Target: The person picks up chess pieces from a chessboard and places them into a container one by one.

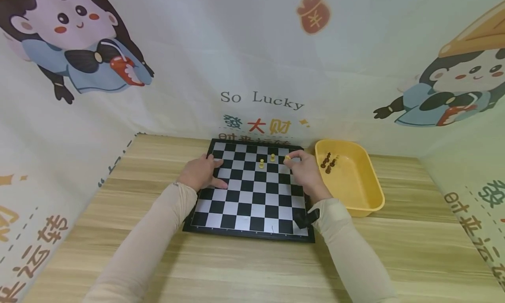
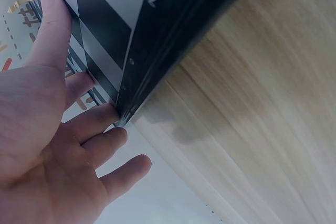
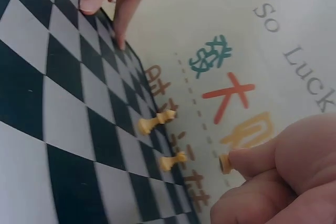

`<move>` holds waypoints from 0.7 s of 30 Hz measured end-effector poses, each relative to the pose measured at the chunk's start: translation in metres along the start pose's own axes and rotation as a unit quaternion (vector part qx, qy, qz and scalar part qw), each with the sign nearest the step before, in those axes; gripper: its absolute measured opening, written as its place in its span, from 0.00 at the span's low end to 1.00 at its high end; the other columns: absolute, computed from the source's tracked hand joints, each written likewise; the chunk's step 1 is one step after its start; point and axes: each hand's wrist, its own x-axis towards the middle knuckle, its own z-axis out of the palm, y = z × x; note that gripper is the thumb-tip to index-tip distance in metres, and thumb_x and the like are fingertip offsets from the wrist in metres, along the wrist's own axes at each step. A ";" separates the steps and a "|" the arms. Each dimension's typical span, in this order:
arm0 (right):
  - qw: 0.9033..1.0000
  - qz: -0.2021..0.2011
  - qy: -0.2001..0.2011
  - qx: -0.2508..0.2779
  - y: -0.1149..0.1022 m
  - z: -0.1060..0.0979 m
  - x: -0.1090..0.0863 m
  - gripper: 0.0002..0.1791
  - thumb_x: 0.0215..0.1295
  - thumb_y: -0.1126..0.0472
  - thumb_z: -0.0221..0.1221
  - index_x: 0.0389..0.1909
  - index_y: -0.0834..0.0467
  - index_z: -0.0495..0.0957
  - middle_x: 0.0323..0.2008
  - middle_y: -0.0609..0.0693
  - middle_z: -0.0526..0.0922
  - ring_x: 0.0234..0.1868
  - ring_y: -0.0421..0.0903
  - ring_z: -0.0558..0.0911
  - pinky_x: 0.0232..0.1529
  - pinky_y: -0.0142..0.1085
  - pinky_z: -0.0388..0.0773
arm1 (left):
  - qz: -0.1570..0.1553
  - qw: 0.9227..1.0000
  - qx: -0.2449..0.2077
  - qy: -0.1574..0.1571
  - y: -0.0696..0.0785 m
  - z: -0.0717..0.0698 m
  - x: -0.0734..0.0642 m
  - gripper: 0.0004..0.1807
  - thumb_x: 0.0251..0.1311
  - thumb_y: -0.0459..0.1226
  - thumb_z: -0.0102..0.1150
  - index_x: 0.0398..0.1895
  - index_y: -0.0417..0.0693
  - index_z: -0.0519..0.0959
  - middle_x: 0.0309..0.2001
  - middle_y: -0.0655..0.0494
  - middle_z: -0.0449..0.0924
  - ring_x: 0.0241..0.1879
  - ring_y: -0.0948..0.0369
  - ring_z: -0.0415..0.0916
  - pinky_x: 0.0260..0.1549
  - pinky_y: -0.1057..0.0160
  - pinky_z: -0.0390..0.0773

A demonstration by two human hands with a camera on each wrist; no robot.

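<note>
A black-and-white chessboard (image 1: 246,197) lies on the table. My left hand (image 1: 198,173) rests at its left edge, thumb and fingertips on the squares, other fingers spread past the rim in the left wrist view. Over the board's far right part, my right hand (image 1: 308,173) pinches a small yellow chess piece (image 3: 224,164) between thumb and finger; most of that piece is hidden by the fingertips. Two yellow chess pieces stand on the far squares left of it, a taller one (image 1: 261,164) and a shorter one (image 1: 272,157).
Right of the board is a yellow plastic tub (image 1: 378,191). Several dark brown chess pieces (image 1: 328,160) lie in its far left part, with a small yellow piece (image 1: 337,157) beside them. A printed cloth (image 1: 189,105) hangs close behind the board.
</note>
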 end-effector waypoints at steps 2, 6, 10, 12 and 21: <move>1.000 -0.003 0.000 -0.006 -0.002 -0.005 0.000 0.12 0.75 0.59 0.58 0.53 0.59 0.77 0.18 0.43 0.66 0.12 0.38 0.59 0.15 0.31 0.59 | -0.001 1.000 -0.001 -0.001 0.000 -0.001 0.000 0.52 0.53 0.64 0.67 0.76 0.47 0.66 0.74 0.28 0.62 0.70 0.34 0.67 0.66 0.41 0.75; 1.000 -0.001 -0.013 -0.005 -0.008 -0.018 0.001 0.14 0.76 0.58 0.56 0.57 0.59 0.74 0.16 0.41 0.61 0.11 0.38 0.59 0.14 0.30 0.59 | -0.004 1.000 -0.006 -0.004 0.001 -0.001 -0.001 0.52 0.53 0.63 0.68 0.77 0.48 0.65 0.75 0.29 0.61 0.71 0.34 0.67 0.66 0.41 0.74; 1.000 -0.006 -0.016 -0.025 -0.013 -0.028 0.000 0.13 0.76 0.57 0.56 0.56 0.57 0.73 0.25 0.45 0.70 0.15 0.40 0.62 0.17 0.30 0.61 | -0.003 1.000 -0.006 -0.004 0.001 -0.002 -0.001 0.51 0.53 0.63 0.68 0.77 0.48 0.66 0.75 0.29 0.62 0.71 0.34 0.67 0.66 0.41 0.74; 0.999 -0.013 -0.014 -0.038 -0.015 -0.033 -0.001 0.13 0.76 0.57 0.56 0.56 0.57 0.74 0.38 0.50 0.76 0.20 0.41 0.65 0.20 0.30 0.64 | -0.003 1.000 -0.004 -0.002 0.001 -0.001 0.000 0.51 0.53 0.63 0.68 0.76 0.48 0.66 0.74 0.29 0.62 0.71 0.34 0.67 0.66 0.41 0.74; 0.998 -0.024 -0.033 -0.038 -0.014 -0.052 -0.001 0.13 0.78 0.57 0.53 0.56 0.57 0.73 0.17 0.42 0.62 0.12 0.39 0.61 0.16 0.30 0.60 | -0.005 1.000 0.001 -0.003 0.000 0.001 0.001 0.52 0.53 0.64 0.68 0.77 0.48 0.65 0.75 0.29 0.61 0.71 0.34 0.66 0.67 0.41 0.73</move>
